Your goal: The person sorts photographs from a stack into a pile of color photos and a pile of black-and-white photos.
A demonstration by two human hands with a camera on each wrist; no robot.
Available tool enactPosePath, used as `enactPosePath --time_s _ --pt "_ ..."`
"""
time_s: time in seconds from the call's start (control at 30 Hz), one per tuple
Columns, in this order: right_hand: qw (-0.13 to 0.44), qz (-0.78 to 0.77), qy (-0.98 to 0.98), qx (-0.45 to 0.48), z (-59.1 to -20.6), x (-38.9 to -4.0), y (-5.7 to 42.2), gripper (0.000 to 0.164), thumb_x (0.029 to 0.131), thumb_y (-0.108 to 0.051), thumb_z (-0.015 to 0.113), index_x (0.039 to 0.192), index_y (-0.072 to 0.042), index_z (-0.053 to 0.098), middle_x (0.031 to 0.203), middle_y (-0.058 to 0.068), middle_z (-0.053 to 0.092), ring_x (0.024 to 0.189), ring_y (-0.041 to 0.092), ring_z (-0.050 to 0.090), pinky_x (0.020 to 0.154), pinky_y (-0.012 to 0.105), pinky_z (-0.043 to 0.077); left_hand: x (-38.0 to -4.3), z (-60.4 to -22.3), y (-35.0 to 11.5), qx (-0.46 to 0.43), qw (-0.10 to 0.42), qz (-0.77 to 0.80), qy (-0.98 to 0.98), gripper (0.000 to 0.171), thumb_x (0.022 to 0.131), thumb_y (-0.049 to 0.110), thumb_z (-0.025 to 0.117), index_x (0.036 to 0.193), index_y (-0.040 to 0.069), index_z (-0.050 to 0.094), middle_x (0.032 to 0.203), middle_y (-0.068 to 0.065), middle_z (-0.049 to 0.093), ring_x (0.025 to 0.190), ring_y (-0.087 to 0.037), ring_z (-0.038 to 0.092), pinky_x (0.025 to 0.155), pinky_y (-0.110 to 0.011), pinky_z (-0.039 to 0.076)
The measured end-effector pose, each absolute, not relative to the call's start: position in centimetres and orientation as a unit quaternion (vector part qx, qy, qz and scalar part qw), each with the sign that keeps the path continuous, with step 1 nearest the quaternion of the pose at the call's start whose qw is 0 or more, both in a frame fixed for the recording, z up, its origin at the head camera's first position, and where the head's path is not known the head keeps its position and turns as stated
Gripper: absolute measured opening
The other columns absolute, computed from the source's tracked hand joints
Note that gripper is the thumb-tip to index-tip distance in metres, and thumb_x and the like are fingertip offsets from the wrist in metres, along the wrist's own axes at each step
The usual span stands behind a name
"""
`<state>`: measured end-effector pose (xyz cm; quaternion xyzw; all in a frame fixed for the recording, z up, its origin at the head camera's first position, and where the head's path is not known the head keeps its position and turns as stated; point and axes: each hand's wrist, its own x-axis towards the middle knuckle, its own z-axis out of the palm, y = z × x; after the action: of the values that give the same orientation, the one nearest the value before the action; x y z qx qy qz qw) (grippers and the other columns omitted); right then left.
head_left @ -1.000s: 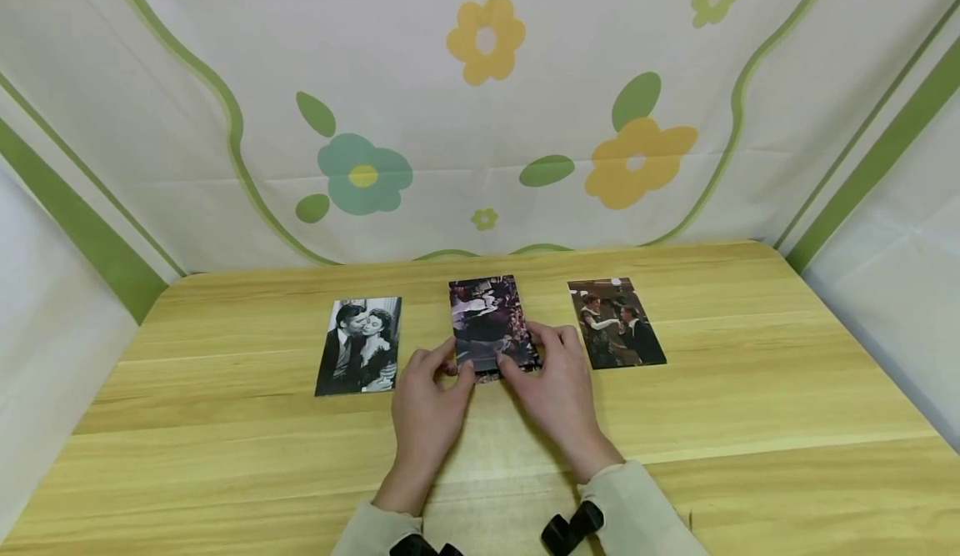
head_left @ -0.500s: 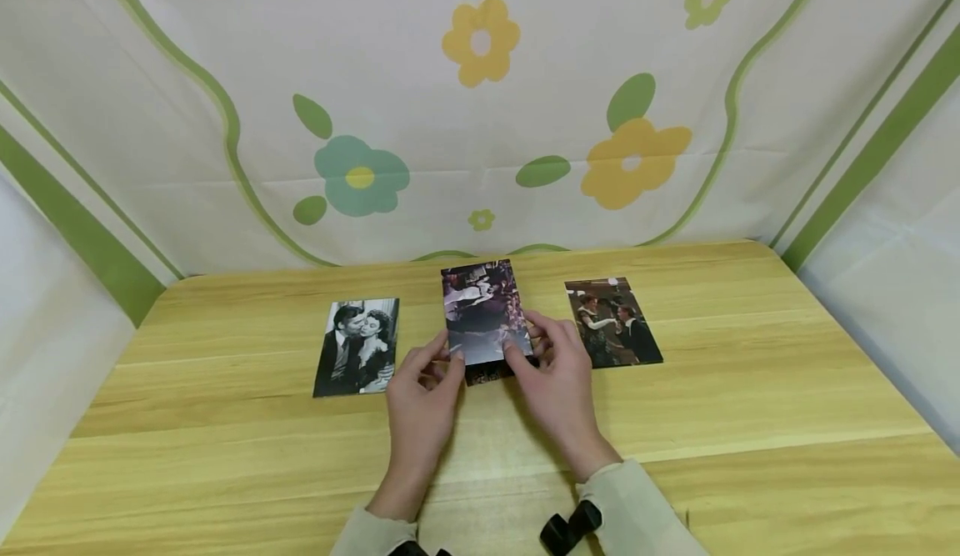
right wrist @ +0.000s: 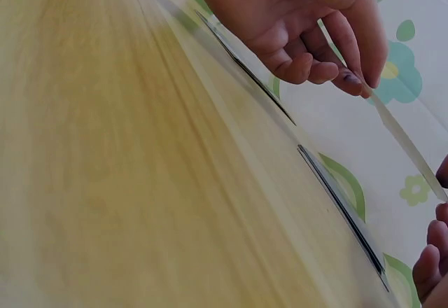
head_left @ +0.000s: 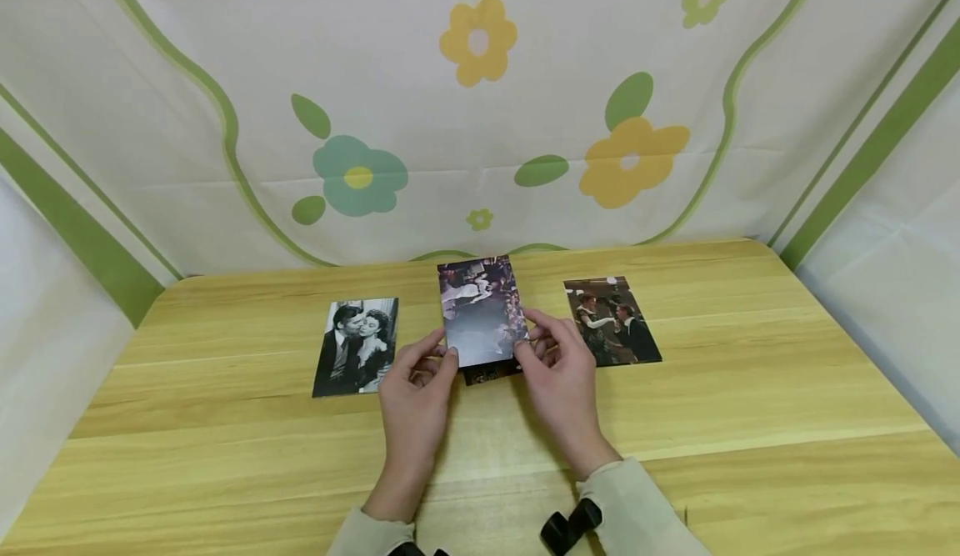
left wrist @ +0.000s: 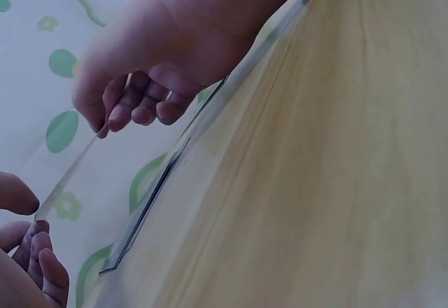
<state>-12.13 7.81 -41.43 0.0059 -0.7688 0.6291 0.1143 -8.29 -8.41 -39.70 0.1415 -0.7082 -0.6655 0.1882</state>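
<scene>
My left hand (head_left: 416, 402) and right hand (head_left: 561, 385) pinch a photo card (head_left: 480, 323) by its two lower corners, thumbs on top. It shows a figure in white on a dark floor with a crowd. In the right wrist view the card's thin edge (right wrist: 406, 143) is raised off the table. Below it lies another dark photo card (head_left: 491, 373), mostly hidden in the head view; from the right wrist it looks like a small stack (right wrist: 343, 210). The fingertips of both hands touch only the raised card.
A black-and-white photo card (head_left: 357, 348) of a couple lies to the left. To the right is a colour photo card (head_left: 613, 323) with two people. The wooden table (head_left: 225, 464) ends at a white floral cloth (head_left: 450, 122) behind.
The top card has been lifted off the pile and moved slightly up and away, tilting a little. Both hands moved with it, the left one drifting slightly left. The side cards stay put.
</scene>
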Motion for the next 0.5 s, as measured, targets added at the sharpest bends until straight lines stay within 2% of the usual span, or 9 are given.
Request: enactPosePath --time_s 0.5 --pt "0.113 0.632 -0.767 -0.001 -41.47 -12.15 7.74 0.045 0.088 0.004 0.074 0.129 -0.016 0.077 0.102 0.008 0.067 0.087 0.015 0.061 0.072 0.017 0.052 -8.24 -39.38 -8.81 0.167 0.162 -0.666 -0.709 0.028 0.095 0.002 0.075 0.122 0.007 0.081 0.108 -0.013 0.076 0.092 -0.012 0.065 0.079 -0.017 0.054"
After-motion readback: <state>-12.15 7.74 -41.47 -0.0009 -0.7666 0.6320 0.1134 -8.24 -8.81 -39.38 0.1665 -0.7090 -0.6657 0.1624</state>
